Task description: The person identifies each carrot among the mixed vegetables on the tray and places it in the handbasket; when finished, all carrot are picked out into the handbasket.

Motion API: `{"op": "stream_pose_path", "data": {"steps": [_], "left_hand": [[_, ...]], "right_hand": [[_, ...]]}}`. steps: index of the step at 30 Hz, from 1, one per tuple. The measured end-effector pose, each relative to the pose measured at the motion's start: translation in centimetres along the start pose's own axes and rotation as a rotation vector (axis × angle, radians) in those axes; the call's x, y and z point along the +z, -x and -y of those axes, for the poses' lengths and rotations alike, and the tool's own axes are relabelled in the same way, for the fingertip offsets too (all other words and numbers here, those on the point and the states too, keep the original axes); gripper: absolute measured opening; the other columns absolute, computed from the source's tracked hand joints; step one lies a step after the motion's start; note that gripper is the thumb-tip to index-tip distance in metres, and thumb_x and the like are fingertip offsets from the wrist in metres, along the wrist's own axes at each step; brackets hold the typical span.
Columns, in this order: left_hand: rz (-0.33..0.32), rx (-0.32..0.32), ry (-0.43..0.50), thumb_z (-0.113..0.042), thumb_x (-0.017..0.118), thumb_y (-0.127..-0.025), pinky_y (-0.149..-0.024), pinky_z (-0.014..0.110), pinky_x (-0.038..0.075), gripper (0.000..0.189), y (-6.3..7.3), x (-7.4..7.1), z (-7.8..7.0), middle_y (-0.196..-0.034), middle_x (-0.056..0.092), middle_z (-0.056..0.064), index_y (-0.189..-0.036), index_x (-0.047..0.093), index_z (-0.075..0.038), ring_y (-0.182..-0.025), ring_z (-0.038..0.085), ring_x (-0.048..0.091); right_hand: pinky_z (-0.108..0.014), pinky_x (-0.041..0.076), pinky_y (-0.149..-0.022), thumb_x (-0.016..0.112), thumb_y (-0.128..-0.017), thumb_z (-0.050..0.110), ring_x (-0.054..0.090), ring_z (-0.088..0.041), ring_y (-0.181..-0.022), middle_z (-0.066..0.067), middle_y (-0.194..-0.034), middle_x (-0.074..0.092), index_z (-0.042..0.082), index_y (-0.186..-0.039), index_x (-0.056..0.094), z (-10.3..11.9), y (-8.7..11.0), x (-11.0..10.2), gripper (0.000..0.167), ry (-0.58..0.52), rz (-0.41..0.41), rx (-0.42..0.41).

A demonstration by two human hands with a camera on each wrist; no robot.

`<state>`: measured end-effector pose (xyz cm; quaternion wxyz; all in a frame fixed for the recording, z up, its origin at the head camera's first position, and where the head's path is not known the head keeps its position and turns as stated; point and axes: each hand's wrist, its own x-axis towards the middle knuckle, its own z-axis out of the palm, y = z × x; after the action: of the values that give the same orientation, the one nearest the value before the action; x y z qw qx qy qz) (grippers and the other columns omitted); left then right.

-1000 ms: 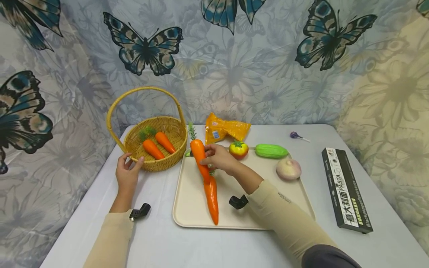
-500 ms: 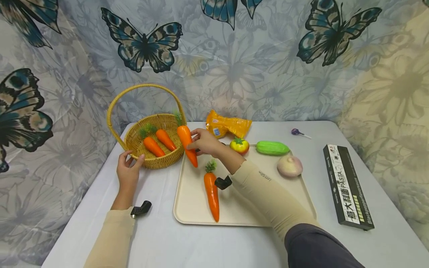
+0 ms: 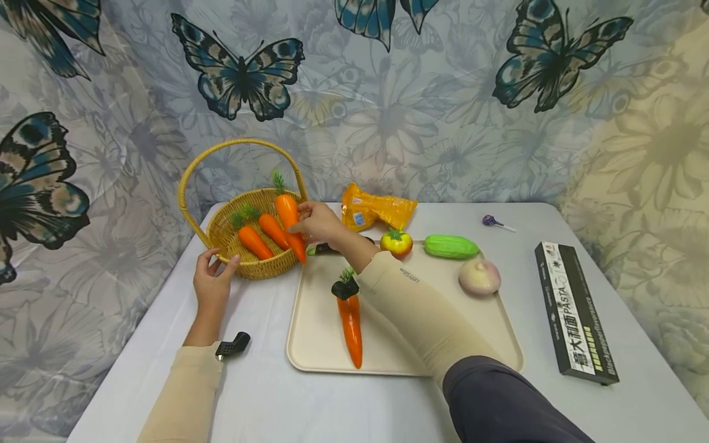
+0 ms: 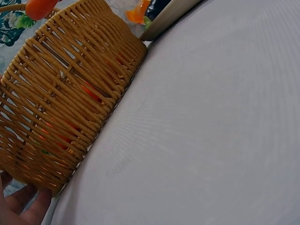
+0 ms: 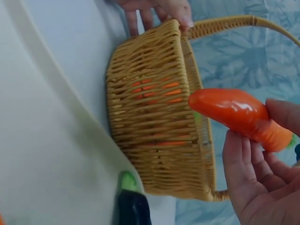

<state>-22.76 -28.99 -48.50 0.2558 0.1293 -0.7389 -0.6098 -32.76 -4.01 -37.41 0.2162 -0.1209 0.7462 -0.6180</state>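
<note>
My right hand [image 3: 321, 223] pinches an orange carrot [image 3: 287, 212] between thumb and fingers, over the right rim of a wicker basket [image 3: 266, 269]. In the right wrist view the carrot [image 5: 232, 110] points its tip towards the rim, its leafy top partly behind the hand. Two more carrots [image 3: 253, 242] lie inside the basket. My left hand [image 3: 213, 284] grips the basket's front-left rim with thumb and fingers; its fingertips [image 4: 40, 204] show low in the left wrist view. Another carrot [image 3: 350, 332] lies on the beige tray [image 3: 312, 347], its upper part overlapped by the right wrist camera.
On or along the tray are an eggplant [image 5: 133, 206], partly behind my right arm, a tomato [image 3: 396, 245], a green cucumber-like vegetable [image 3: 451, 246] and an onion [image 3: 479, 277]. Behind lies an orange packet [image 3: 376, 209]. A lollipop [image 3: 490, 220] and a pasta box [image 3: 576, 314] are at right.
My right hand has carried the carrot from above the tray leftwards to the basket's rim. The left hand has kept its place on the basket.
</note>
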Motion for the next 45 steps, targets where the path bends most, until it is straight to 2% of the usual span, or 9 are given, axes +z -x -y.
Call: {"op": "stream_pose_path", "data": {"steps": [11,16,20,26,30,34,37,41,45], "left_hand": [[-0.020,0.013,-0.013,-0.027,0.077,-0.086,-0.093,0.026,0.049,0.060,-0.2,-1.0,0.3,-0.151,0.034,0.005,-0.132,0.048,-0.003,-0.129,0.030,0.046],[-0.013,0.006,-0.004,-0.025,0.077,-0.086,-0.093,0.024,0.049,0.059,-0.2,-1.2,0.1,-0.152,0.032,0.006,-0.132,0.047,-0.003,-0.129,0.029,0.045],[-0.005,0.000,0.007,-0.022,0.076,-0.086,-0.092,0.024,0.049,0.058,-0.1,-1.0,-0.3,-0.153,0.031,0.007,-0.132,0.047,-0.001,-0.130,0.029,0.044],[0.012,-0.010,0.018,-0.019,0.077,-0.086,-0.091,0.023,0.049,0.059,0.0,-0.7,-0.6,-0.154,0.029,0.008,-0.133,0.046,0.000,-0.131,0.030,0.043],[0.037,-0.018,0.033,-0.016,0.075,-0.087,-0.088,0.020,0.049,0.058,0.4,-0.3,-2.0,-0.154,0.027,0.012,-0.133,0.045,0.003,-0.132,0.033,0.041],[0.051,-0.017,0.023,-0.016,0.073,-0.088,-0.091,0.022,0.049,0.058,1.1,-0.2,-3.4,-0.155,0.024,0.016,-0.133,0.043,0.005,-0.133,0.036,0.040],[0.049,-0.017,0.028,-0.015,0.073,-0.088,-0.092,0.024,0.049,0.059,1.3,-0.3,-3.6,-0.155,0.024,0.017,-0.134,0.043,0.005,-0.133,0.039,0.038],[0.041,-0.014,0.039,-0.015,0.073,-0.088,-0.092,0.024,0.049,0.058,1.2,-0.3,-3.2,-0.155,0.024,0.019,-0.133,0.043,0.005,-0.133,0.041,0.037],[0.039,-0.006,0.030,-0.015,0.073,-0.088,-0.091,0.022,0.049,0.057,1.2,-0.2,-3.0,-0.154,0.026,0.018,-0.132,0.044,0.006,-0.133,0.038,0.040]], "right_hand": [[-0.044,0.057,-0.078,0.078,-0.083,0.010,0.061,-0.022,-0.094,-0.007,-0.109,0.055,0.007,-0.137,0.049,2.8,-2.7,2.6,0.061,0.060,-0.013,-0.083],[-0.038,0.058,-0.075,0.077,-0.084,0.011,0.061,-0.020,-0.094,-0.004,-0.111,0.058,0.011,-0.139,0.049,2.8,-3.8,3.9,0.061,0.102,-0.049,-0.080],[-0.028,0.056,-0.067,0.077,-0.086,0.014,0.061,-0.016,-0.094,-0.001,-0.114,0.059,0.012,-0.140,0.047,1.8,-4.4,4.8,0.063,0.209,-0.078,-0.061],[-0.026,0.054,-0.068,0.077,-0.085,0.019,0.062,-0.016,-0.091,-0.001,-0.112,0.063,0.015,-0.140,0.049,0.7,-4.7,5.5,0.061,0.393,-0.119,-0.081],[-0.024,0.053,-0.071,0.079,-0.084,0.020,0.062,-0.015,-0.094,-0.001,-0.112,0.065,0.014,-0.140,0.050,0.3,-4.9,5.5,0.063,0.490,-0.147,-0.092],[-0.023,0.050,-0.063,0.078,-0.084,0.016,0.060,-0.014,-0.083,-0.001,-0.100,0.064,0.011,-0.139,0.050,-0.1,-5.0,5.5,0.062,0.573,-0.138,-0.123],[-0.023,0.048,-0.058,0.074,-0.084,0.011,0.058,-0.014,-0.075,0.000,-0.090,0.061,0.009,-0.138,0.050,-0.3,-5.0,5.6,0.059,0.626,-0.121,-0.158],[-0.022,0.048,-0.061,0.072,-0.086,0.011,0.057,-0.012,-0.076,0.002,-0.089,0.060,0.010,-0.138,0.050,-0.6,-4.9,5.6,0.057,0.633,-0.105,-0.182],[-0.024,0.049,-0.065,0.073,-0.087,0.013,0.058,-0.013,-0.081,0.002,-0.096,0.061,0.013,-0.138,0.051,-0.8,-4.3,4.9,0.056,0.534,-0.082,-0.184]]}}
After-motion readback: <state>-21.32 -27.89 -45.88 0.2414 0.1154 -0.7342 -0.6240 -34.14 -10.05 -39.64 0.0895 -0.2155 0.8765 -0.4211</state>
